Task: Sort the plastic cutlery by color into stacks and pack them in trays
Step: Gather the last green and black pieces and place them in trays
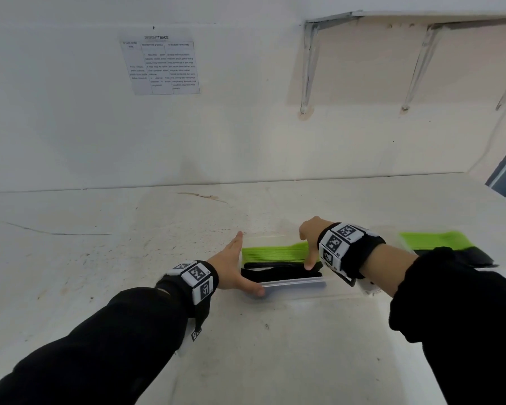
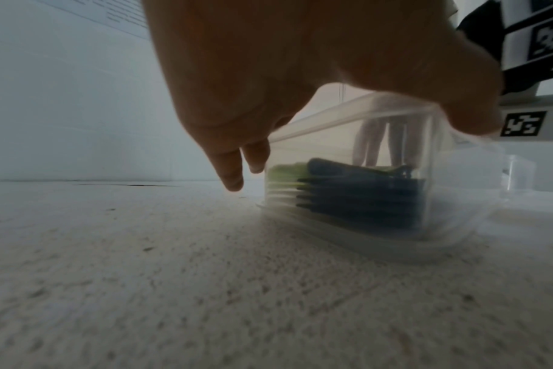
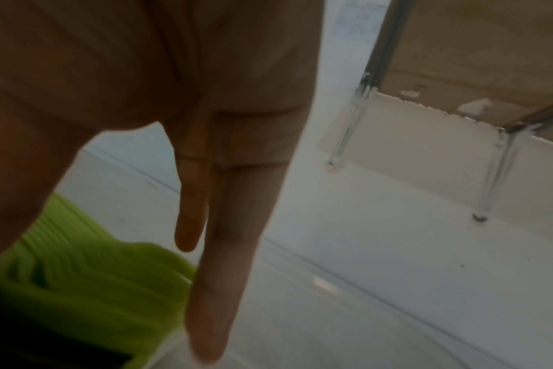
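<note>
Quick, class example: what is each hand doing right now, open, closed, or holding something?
Left hand: open, fingers straight, flat against the end of the clear tray.
Right hand: open, straight fingers reaching down into the tray by the green cutlery, no grip.

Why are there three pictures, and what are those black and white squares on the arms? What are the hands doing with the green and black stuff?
No robot here: a person wears three cameras. The big picture comes from a head camera; the other two come from the wrists, so they look blurry and close. The checkered squares are marker bands strapped on each wrist.

On the white table stands a clear plastic tray holding stacked green cutlery and black cutlery. The left hand lies flat and open against the tray's end. The right hand reaches down into the tray with straight fingers, touching the stacks. Another green and black pile waits at the right.
</note>
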A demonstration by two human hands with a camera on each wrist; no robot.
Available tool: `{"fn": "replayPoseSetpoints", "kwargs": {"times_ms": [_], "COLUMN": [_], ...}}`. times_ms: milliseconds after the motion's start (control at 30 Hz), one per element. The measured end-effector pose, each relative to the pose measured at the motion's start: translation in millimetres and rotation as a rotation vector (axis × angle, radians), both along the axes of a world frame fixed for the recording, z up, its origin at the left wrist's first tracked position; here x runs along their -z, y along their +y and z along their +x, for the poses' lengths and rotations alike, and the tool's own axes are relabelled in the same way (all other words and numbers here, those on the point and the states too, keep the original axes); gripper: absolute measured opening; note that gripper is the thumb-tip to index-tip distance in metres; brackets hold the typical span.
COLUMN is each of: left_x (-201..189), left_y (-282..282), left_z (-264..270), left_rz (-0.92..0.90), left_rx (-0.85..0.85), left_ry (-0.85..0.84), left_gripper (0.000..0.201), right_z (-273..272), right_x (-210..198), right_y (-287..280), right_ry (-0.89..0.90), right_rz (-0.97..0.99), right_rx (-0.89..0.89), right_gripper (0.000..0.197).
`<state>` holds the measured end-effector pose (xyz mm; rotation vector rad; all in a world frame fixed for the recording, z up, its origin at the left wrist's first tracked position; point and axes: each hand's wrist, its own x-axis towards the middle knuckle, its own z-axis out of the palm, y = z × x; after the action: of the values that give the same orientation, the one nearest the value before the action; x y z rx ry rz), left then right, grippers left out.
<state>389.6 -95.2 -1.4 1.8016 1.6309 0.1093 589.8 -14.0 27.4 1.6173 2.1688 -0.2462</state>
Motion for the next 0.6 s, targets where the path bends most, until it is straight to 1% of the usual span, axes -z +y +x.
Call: {"fn": "replayPoseSetpoints", "kwargs": {"times_ms": [67, 200, 333, 433, 533, 600], "left_x": [0.1, 0.7, 0.5, -0.2, 0.0, -0.3], "left_y": [-0.6, -1.7, -2.5, -3.2, -4.2, -4.5], "left_z": [0.1, 0.0, 0.4, 1.1, 0.9, 1.1], "left_rz": [0.006, 0.007, 0.008, 0.01, 0.011, 0.01], "left_rx": [0.0, -0.007, -0.015, -0.019, -0.019, -0.021], "left_ry": [0.0, -0.019, -0.032, -0.034, -0.022, -0.022], "left_gripper": [0.133, 0.132, 0.131, 0.131, 0.13, 0.13], "right_z": [5.3, 7.5, 10.2, 15.3, 12.1, 8.1], "right_x": [6.4, 4.0, 2.8, 3.8, 5.1, 7.0], "right_y": [3.7, 1.4, 5.0, 9.4, 4.0, -2.1], "right_ry": [0.031, 0.125, 0.202, 0.178, 0.13, 0.081], "right_rz": [-0.013, -0.047, -0.109, -0.095, -0.093, -0.08], "right_rx": [0.036, 0.103, 0.164, 0.193, 0.17, 0.141], "right_gripper": [0.074, 0.061, 0.064, 0.041, 0.051, 0.053]}}
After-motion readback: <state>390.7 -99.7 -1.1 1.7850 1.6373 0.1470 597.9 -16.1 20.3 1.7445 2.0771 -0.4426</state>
